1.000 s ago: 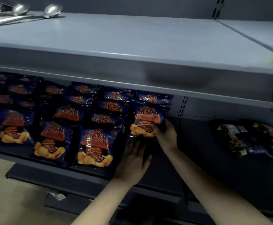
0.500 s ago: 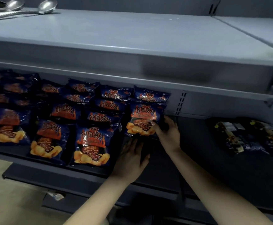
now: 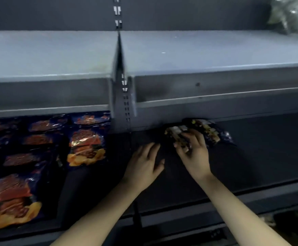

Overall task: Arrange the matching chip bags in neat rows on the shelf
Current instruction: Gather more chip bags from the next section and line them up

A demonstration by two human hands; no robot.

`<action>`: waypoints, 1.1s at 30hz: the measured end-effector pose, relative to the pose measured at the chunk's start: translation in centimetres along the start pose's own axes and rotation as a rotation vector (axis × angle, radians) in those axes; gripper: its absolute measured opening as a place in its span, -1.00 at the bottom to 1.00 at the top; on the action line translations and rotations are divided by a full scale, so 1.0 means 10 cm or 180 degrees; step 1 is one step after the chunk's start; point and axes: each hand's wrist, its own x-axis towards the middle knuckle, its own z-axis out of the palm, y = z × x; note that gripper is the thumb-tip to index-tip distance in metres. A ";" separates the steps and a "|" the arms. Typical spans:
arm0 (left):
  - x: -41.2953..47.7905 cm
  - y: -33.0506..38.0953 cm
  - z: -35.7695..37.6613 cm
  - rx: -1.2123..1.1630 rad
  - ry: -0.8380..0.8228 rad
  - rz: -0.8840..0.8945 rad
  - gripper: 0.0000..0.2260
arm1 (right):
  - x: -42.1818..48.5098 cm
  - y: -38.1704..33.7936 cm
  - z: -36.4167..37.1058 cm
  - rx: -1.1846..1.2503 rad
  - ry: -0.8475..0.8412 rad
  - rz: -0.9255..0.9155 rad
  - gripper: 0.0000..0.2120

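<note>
Dark blue chip bags (image 3: 86,148) with orange print lie in rows on the left half of the dark lower shelf (image 3: 251,166). The row nearest the upright ends short of the front edge. A small pile of dark snack bags (image 3: 213,132) with pale print lies on the right half, near the back. My right hand (image 3: 194,153) is on the pile's left end, its fingers curled round one of these bags. My left hand (image 3: 144,164) lies flat on the bare shelf just left of it, fingers straight, holding nothing.
A grey upper shelf (image 3: 197,50) overhangs the lower one and hides its back. A slotted upright (image 3: 125,103) divides the two bays. A shiny wrapped bundle (image 3: 295,15) sits at the far right of the upper shelf.
My view and both hands have shifted right, away from the blue chip bags. My right hand let go of the blue bag and now grips a dark snack bag.
</note>
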 end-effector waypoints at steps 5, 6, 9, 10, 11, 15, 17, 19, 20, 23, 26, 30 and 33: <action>0.43 0.43 0.31 0.0065 -0.0316 0.0421 -0.44 | -0.06 0.34 -0.31 -0.1210 -0.1430 0.0279 -0.35; 0.52 0.47 0.38 0.0118 -0.0480 0.0449 -0.39 | -0.07 0.37 -0.34 -0.1335 -0.1692 0.0365 -0.33; 0.77 0.56 0.61 0.0331 -0.0831 0.0404 -0.30 | -0.16 0.41 -0.41 -0.1335 -0.1958 0.0503 -0.34; 0.83 0.59 0.66 0.0370 -0.0901 0.0362 -0.30 | -0.19 0.41 -0.43 -0.1268 -0.1916 0.0508 -0.35; 0.88 0.61 0.71 0.0397 -0.0942 0.0320 -0.32 | -0.23 0.42 -0.46 -0.1209 -0.1869 0.0514 -0.35; 0.93 0.60 0.78 0.0438 -0.0670 0.0355 -0.42 | -0.34 0.50 -0.59 -0.1094 -0.1703 0.0505 -0.39; 0.91 0.56 0.72 0.0242 -0.0437 0.0466 -0.48 | -0.36 0.54 -0.65 -0.0955 -0.1499 0.0484 -0.40; 0.87 0.53 0.58 -0.0035 -0.0020 0.0553 -0.56 | -0.34 0.54 -0.69 -0.0675 -0.1150 0.0366 -0.41; 0.84 0.51 0.49 -0.0167 0.0214 0.0555 -0.59 | -0.31 0.53 -0.70 -0.0490 -0.0951 0.0296 -0.41; 0.77 0.44 0.10 -0.0606 0.0692 0.0319 -0.64 | -0.19 0.45 -0.70 0.0206 -0.0422 0.0374 -0.37; 0.69 0.33 -0.37 -0.1170 0.0872 -0.0257 -0.67 | -0.01 0.31 -0.68 0.0826 -0.0411 0.0809 -0.23; 0.46 0.18 -0.82 -0.2393 0.0485 -0.0967 -0.69 | 0.13 -0.01 -0.59 0.2060 -0.1752 0.0907 -0.26; 0.21 0.06 -0.93 -0.2538 0.0401 -0.1481 -0.79 | 0.02 -0.26 -0.34 0.2706 -0.2221 0.0980 -0.65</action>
